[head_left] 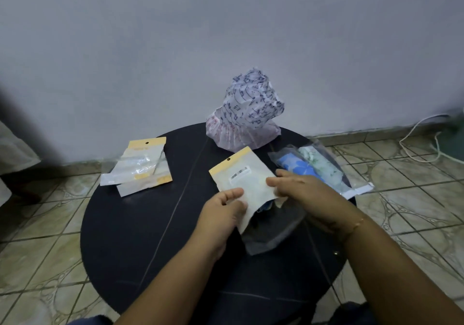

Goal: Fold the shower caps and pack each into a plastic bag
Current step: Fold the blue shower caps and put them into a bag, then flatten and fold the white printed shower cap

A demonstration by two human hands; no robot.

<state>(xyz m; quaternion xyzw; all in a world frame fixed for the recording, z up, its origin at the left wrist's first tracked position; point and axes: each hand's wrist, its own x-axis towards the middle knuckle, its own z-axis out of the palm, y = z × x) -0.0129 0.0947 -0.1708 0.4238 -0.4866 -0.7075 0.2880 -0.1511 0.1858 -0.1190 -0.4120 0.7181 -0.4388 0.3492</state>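
Note:
A plastic bag [242, 176] with a yellow header strip and a barcode label is held above the round black table [140, 237]. My left hand [222, 214] pinches its lower left edge and my right hand [301, 189] grips its right edge. Below the bag lies a dark folded shower cap [271, 234], partly hidden under my hands. At the table's far edge is a heap of unfolded shower caps [247, 116], white with dark music notes over a pink one. On the right lie packed bags [313, 166] holding a blue-flowered cap and a pale green cap.
Several empty plastic bags [140, 166] with yellow headers lie at the table's left edge. A grey wall stands close behind the table. The floor is tiled, and a white cable [416, 134] runs along it at the right.

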